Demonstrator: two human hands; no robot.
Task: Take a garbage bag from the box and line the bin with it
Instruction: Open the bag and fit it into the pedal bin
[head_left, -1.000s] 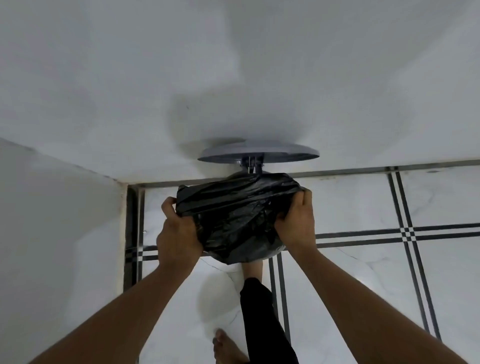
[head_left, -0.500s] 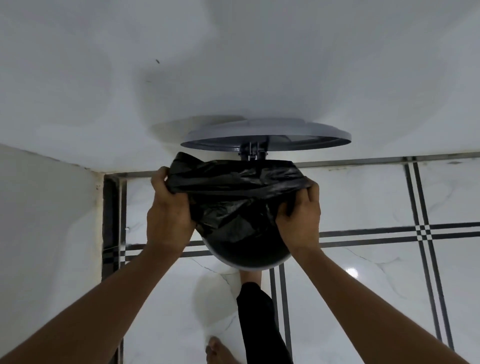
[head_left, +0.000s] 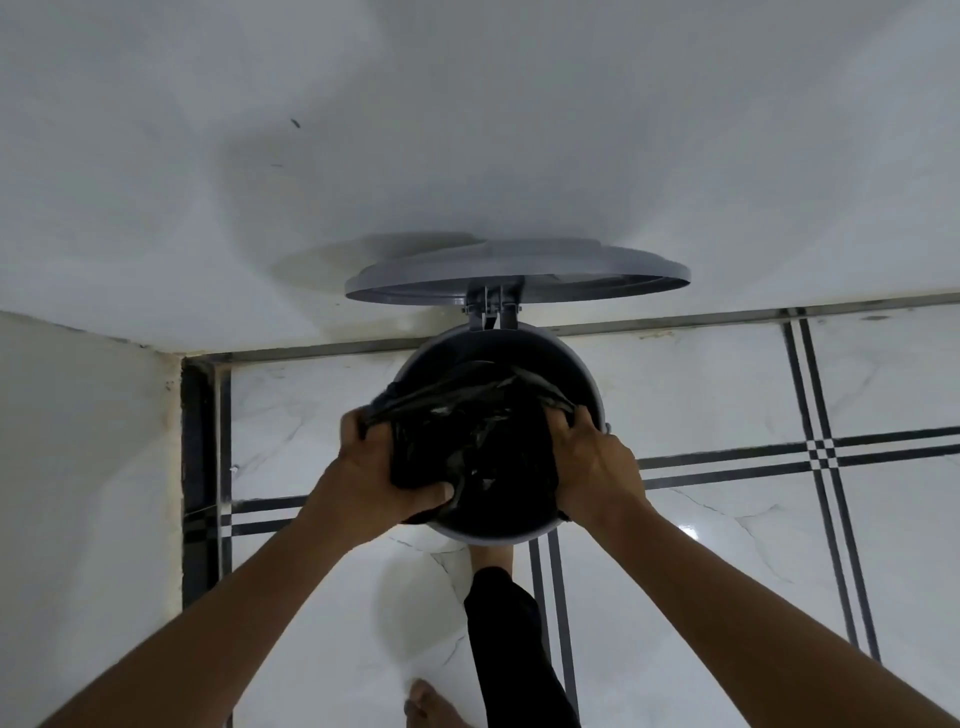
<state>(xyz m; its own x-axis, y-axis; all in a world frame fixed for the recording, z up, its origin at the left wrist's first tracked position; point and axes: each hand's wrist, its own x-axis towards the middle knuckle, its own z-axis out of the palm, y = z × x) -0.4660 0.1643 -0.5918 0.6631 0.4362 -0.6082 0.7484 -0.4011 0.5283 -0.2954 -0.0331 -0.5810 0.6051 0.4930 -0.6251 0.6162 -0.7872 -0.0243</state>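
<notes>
Now, grip: my left hand (head_left: 374, 475) and right hand (head_left: 592, 467) each clench bunched garbage bag (head_left: 478, 441) inside the bin (head_left: 582, 364).
Risk: thin film tearing if stretched over rim.

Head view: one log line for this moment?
bin lid up | left hand, right hand gripping black bag in bin | rim uncovered

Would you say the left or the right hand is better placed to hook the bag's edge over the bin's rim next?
Probably right: the right hand grips the garbage bag beside the bin rim.
</notes>
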